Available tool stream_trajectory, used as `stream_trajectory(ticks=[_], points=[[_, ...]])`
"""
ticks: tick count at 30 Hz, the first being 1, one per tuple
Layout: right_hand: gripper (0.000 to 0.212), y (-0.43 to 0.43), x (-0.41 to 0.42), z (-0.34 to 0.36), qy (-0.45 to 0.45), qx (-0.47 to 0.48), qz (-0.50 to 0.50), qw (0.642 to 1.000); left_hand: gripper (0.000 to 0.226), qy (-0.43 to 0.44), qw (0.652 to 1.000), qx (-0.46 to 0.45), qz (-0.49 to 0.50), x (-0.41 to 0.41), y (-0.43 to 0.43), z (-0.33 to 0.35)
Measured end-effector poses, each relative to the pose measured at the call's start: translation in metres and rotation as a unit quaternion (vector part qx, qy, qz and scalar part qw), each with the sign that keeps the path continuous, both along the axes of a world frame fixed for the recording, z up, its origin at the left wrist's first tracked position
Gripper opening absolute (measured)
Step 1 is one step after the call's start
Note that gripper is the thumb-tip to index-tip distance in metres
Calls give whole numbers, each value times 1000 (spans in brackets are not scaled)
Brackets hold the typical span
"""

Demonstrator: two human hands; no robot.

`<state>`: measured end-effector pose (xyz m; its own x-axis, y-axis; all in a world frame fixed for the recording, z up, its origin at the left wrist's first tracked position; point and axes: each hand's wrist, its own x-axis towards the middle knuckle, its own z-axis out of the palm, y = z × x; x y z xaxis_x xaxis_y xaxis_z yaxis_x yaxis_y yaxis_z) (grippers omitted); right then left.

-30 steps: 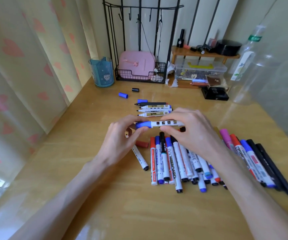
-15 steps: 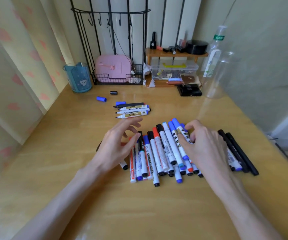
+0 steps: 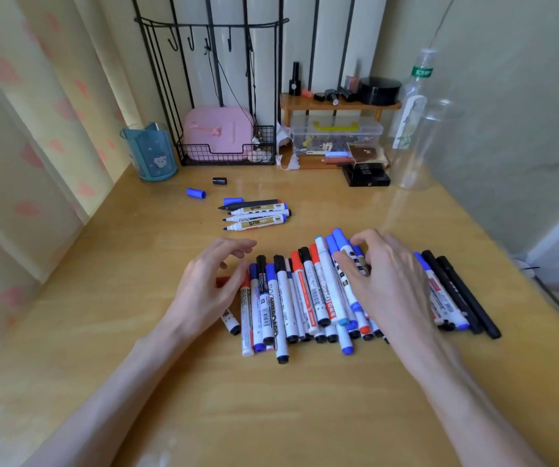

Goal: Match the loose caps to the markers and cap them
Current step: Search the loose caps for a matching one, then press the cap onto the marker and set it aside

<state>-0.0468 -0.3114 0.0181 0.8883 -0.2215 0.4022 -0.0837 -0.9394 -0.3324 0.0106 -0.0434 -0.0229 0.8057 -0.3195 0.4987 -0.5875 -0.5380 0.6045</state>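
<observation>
Left hand (image 3: 210, 281) loosely open; right hand (image 3: 384, 278) pinches blue-capped marker (image 3: 339, 237) atop pile (image 3: 288, 298) on wooden desk (image 3: 130, 298) beside curtain (image 3: 18, 129).

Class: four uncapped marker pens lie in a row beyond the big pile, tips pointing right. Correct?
No. The head view shows the four uncapped marker pens lying in a row beyond the big pile of capped red, blue and black markers, but their tips point left.

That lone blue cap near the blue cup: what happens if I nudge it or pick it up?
It would probably roll: the blue cap is a short cylinder lying on its side on the glossy table. It looks like hollow plastic, so likely light and stiff. Being small, it may be fiddly to pinch.
</observation>
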Motion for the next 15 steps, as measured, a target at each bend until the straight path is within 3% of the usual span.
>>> stream_trajectory(ticks=[7, 15], points=[[33, 15, 10, -2, -39, -39, 50, 997, 35, 2, 1000, -14, 20, 4, 13, 2], [38, 60, 62, 9, 36, -37, 186, 981, 37, 4, 998, -3, 58, 5, 50, 0]])
